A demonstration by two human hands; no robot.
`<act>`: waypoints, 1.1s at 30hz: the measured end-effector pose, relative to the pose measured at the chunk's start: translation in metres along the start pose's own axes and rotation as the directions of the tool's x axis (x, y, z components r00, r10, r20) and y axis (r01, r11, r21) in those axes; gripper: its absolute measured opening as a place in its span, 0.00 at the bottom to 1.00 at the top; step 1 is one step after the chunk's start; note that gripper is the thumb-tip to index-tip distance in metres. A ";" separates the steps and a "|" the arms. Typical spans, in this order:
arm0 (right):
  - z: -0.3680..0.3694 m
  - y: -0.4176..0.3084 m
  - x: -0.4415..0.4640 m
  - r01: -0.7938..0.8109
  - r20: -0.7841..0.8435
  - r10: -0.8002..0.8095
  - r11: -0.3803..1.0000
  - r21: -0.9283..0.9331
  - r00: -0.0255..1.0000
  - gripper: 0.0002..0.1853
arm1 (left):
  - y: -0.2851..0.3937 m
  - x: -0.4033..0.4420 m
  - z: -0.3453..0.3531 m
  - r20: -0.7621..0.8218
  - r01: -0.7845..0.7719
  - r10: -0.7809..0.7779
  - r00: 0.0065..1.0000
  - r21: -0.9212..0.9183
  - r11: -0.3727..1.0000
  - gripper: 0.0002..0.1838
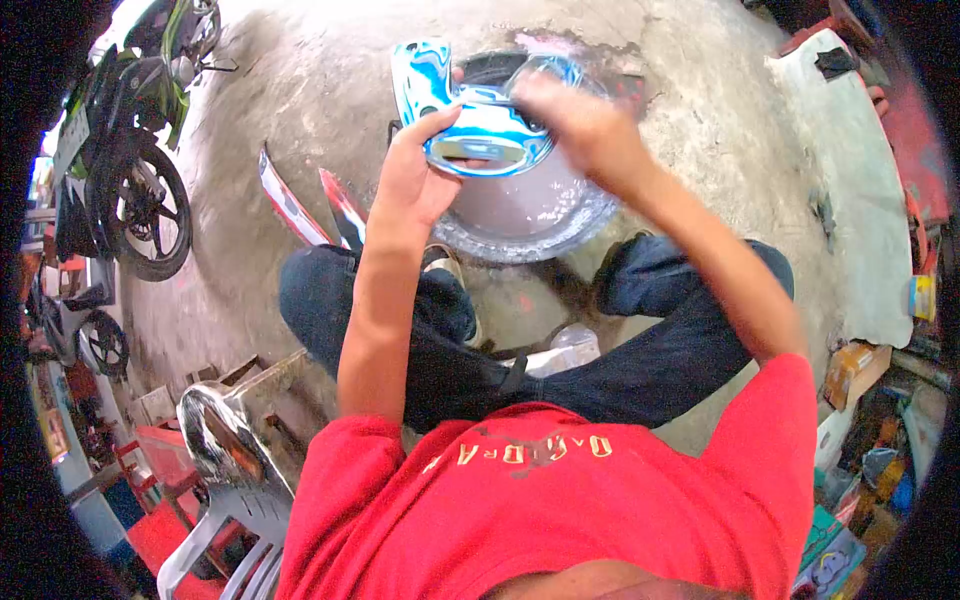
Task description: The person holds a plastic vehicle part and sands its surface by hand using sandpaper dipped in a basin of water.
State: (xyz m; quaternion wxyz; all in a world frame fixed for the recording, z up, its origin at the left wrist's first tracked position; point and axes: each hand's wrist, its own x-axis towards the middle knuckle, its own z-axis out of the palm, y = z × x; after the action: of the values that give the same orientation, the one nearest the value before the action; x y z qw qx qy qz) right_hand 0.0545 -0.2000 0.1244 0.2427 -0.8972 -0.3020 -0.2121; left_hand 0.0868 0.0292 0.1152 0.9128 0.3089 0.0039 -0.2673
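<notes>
a blue-and-white panel (490,122) is above the round basin (530,248), probably so drips fall inside; the left hand (412,172) grips its left side, seemingly steadying it; the right hand (592,130) blurs over its right side, grip unclear.

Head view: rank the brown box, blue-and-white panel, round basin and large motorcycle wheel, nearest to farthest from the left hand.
From the left hand:
1. Blue-and-white panel, held in it
2. Round basin, just beyond, under the panel
3. Large motorcycle wheel, far left
4. Brown box, far right
</notes>
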 end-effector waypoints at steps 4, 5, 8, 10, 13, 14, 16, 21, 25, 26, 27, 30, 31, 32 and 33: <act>0.003 -0.023 -0.003 0.168 0.013 -0.168 0.984 -0.060 0.986 0.21 | -0.004 0.002 -0.002 0.001 -0.017 0.017 1.000 0.004 1.000 0.25; -0.002 -0.007 0.000 0.103 0.023 -0.102 0.992 -0.065 0.995 0.21 | -0.005 0.000 -0.002 0.001 -0.017 0.017 1.000 0.010 1.000 0.26; -0.006 0.022 -0.001 -0.032 0.002 0.032 0.992 -0.123 0.999 0.24 | -0.003 -0.010 0.010 -0.066 -0.013 0.016 0.998 0.055 0.998 0.25; -0.007 -0.009 -0.003 0.100 0.025 -0.099 0.992 -0.075 0.995 0.24 | -0.004 -0.010 0.011 -0.084 -0.030 0.035 0.996 0.068 0.997 0.25; -0.010 -0.022 -0.002 0.173 0.075 -0.171 0.985 -0.020 0.982 0.22 | -0.007 -0.010 0.007 -0.027 -0.047 0.049 0.998 0.066 0.997 0.24; -0.014 -0.015 0.003 0.103 0.068 -0.101 0.994 -0.028 0.993 0.22 | -0.006 -0.008 0.001 0.021 -0.052 0.051 0.999 0.070 0.996 0.22; -0.023 0.013 0.014 -0.059 0.099 0.063 0.998 -0.037 0.993 0.26 | -0.008 -0.010 0.013 -0.051 -0.074 0.078 0.996 0.071 0.995 0.23; -0.025 -0.012 0.011 0.132 0.139 -0.126 0.991 -0.031 0.982 0.24 | -0.009 -0.003 0.005 -0.042 -0.089 0.091 0.995 0.033 0.995 0.23; -0.015 0.014 0.009 0.022 0.104 -0.021 1.000 -0.013 0.994 0.24 | -0.013 -0.008 0.005 -0.087 -0.063 0.066 0.994 0.032 0.997 0.24; -0.014 0.007 0.000 0.090 0.112 -0.090 0.996 0.005 0.990 0.24 | -0.014 -0.008 0.004 -0.099 -0.046 0.050 0.994 0.039 0.998 0.25; -0.018 -0.005 -0.004 0.160 0.122 -0.162 0.987 0.021 0.979 0.24 | -0.015 -0.008 0.006 -0.096 -0.042 0.045 0.994 0.026 0.999 0.24; -0.022 0.011 -0.001 0.146 0.144 -0.149 0.989 0.029 0.978 0.25 | -0.017 -0.007 0.005 -0.062 -0.054 0.053 0.997 -0.001 0.999 0.25; -0.023 0.027 0.000 0.110 0.142 -0.111 0.994 0.013 0.984 0.25 | -0.018 -0.007 0.008 -0.081 -0.050 0.051 0.995 0.013 0.999 0.25; -0.021 0.041 -0.001 -0.023 0.164 0.038 0.996 -0.087 0.986 0.25 | -0.018 -0.010 0.014 -0.097 -0.048 0.050 0.994 0.023 0.999 0.24; -0.021 0.035 -0.004 0.036 0.152 -0.025 0.997 -0.070 0.988 0.25 | -0.018 -0.011 0.018 -0.111 -0.045 0.048 0.993 0.032 0.998 0.24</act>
State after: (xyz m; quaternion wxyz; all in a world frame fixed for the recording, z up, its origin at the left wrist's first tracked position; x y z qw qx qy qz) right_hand 0.0691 -0.2377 0.1287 0.1829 -0.9141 -0.3255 -0.1581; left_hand 0.0657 0.0122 0.1210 0.9124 0.3369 0.0438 -0.2283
